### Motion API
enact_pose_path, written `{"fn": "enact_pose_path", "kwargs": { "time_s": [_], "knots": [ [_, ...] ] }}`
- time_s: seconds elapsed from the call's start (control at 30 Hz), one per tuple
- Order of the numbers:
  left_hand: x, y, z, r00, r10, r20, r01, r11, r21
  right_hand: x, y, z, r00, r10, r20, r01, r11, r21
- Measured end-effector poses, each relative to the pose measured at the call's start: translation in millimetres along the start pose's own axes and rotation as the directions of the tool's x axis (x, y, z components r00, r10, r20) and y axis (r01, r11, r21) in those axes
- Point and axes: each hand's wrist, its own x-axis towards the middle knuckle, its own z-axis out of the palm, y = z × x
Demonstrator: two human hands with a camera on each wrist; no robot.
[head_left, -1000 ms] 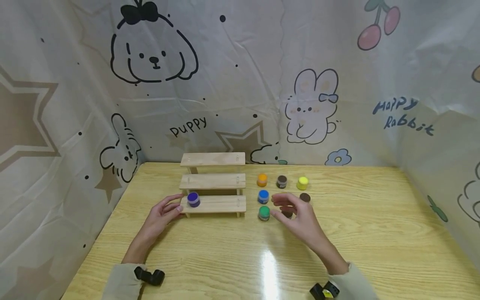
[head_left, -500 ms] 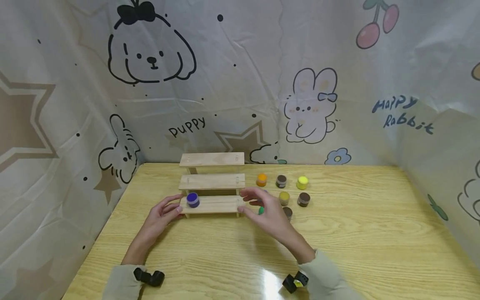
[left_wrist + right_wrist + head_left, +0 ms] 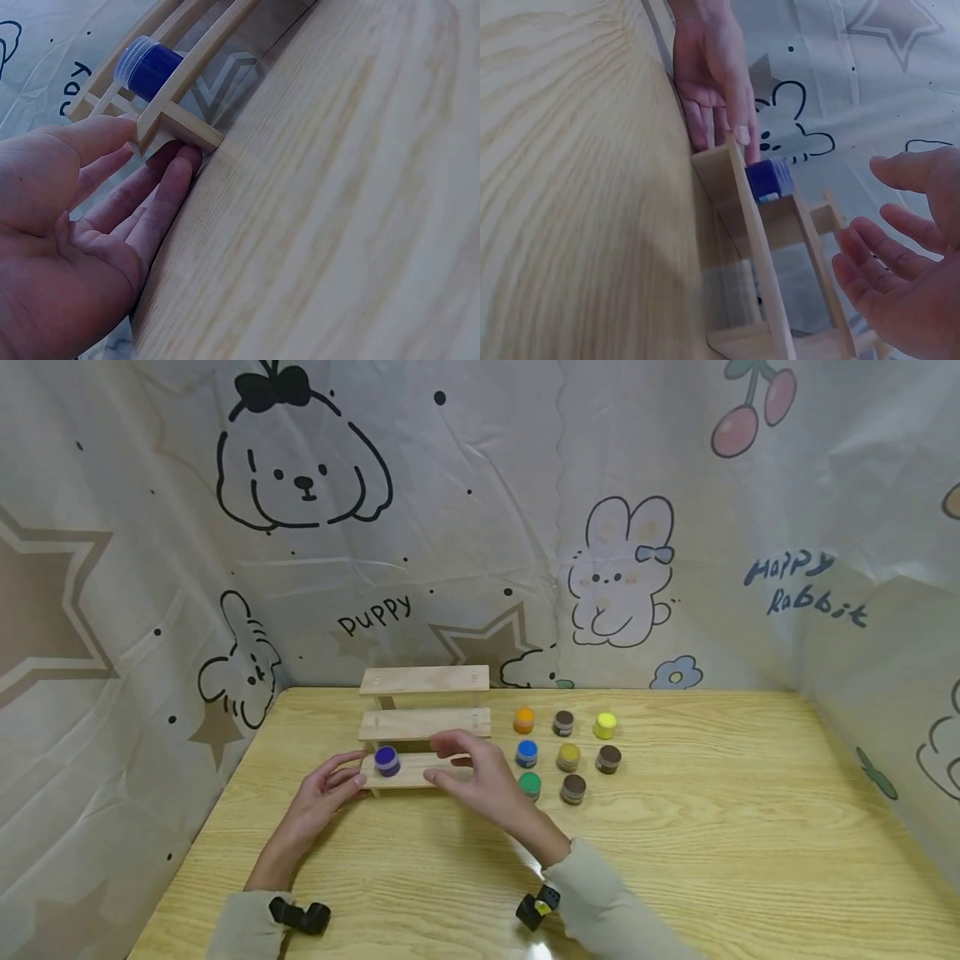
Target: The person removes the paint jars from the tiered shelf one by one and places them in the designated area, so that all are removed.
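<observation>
A small three-step wooden display rack (image 3: 424, 724) stands on the table, with a purple-blue paint jar (image 3: 387, 762) upright near the left end of its lowest step. My left hand (image 3: 317, 802) holds that step's left end, its thumb (image 3: 105, 135) on the edge and fingertips by the support below. Over the right part of the same step hovers my right hand (image 3: 483, 781), fingers loosely curved and holding nothing. In the right wrist view, a gap separates this right hand (image 3: 907, 262) from the jar (image 3: 763, 180).
Right of the rack, several paint jars stand in loose rows: orange (image 3: 524, 720), blue (image 3: 527, 753), green (image 3: 529, 785), yellow (image 3: 605, 725), a mustard one (image 3: 568, 757) and dark ones (image 3: 608, 759). A printed curtain (image 3: 480, 527) hangs behind the wooden table (image 3: 712, 827).
My right hand has moved left from beside the green and blue jars to above the lowest step, uncovering the jars. My left hand stays at the rack's end.
</observation>
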Motion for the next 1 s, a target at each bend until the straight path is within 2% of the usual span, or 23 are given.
{"fn": "enact_pose_path", "kwargs": {
  "time_s": [0.37, 0.8, 1.0],
  "knots": [
    [0.5, 0.1, 1.0, 1.000, -0.010, -0.002, 0.010, 1.000, 0.005, 13.4, 9.2, 29.1, 0.998, 0.044, 0.048, -0.044, 0.999, -0.011],
    [0.6, -3.2, -1.2, 1.000, 0.011, 0.006, -0.010, 0.999, -0.040, 27.4, 19.0, 57.7, 0.997, 0.039, 0.061, -0.033, 0.995, -0.094],
    [0.3, -0.9, 1.4, 1.000, 0.004, 0.010, -0.003, 1.000, -0.023, 31.4, 16.4, 66.3, 0.999, 0.028, 0.040, -0.022, 0.991, -0.129]
  ]
}}
